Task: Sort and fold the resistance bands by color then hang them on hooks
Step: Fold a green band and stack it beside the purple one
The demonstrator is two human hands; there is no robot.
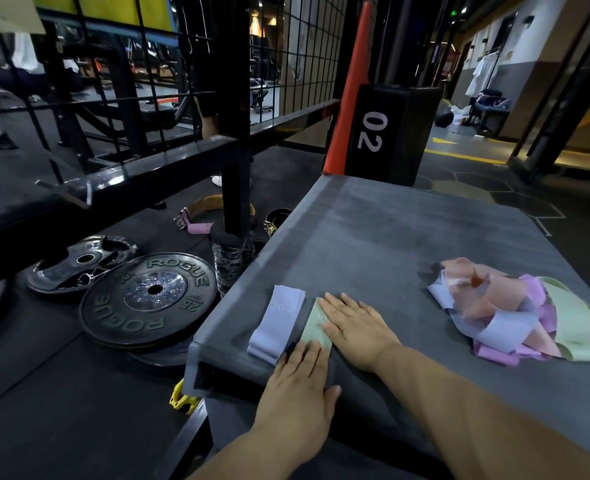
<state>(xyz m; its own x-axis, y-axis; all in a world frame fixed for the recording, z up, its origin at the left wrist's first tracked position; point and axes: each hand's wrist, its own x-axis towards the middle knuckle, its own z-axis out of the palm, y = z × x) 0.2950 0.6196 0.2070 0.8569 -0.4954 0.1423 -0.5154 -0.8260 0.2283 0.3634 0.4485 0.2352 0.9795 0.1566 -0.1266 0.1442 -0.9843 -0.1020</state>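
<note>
Left hand (300, 386) lies flat at the near end of the green band (312, 336), fingers straight and held close together, fingertips pressing down on the fold. Right hand (354, 327) covers the right side of that band in the same way, palm down, fingers straight and only slightly fanned. Neither hand pinches anything.

The green band is a folded flat strip on the grey platform (373, 244), near its front left corner. Just to the left of the green band lies a folded lavender band (276, 320), close beside it but not overlapping. Well to the right of the green band sits a loose pile of bands (515, 313) in peach, lavender, pink and pale green, tangled and unsorted. Hooks cannot be made out.

Judging by its look, the green band is thin, light, soft and springy, so the fold will likely open once the pressure lifts. A sound hold would be a pinch across the folded end, through all layers at once. Its rubbery surface should grip the platform, so lifting will probably serve better than sliding.
</note>
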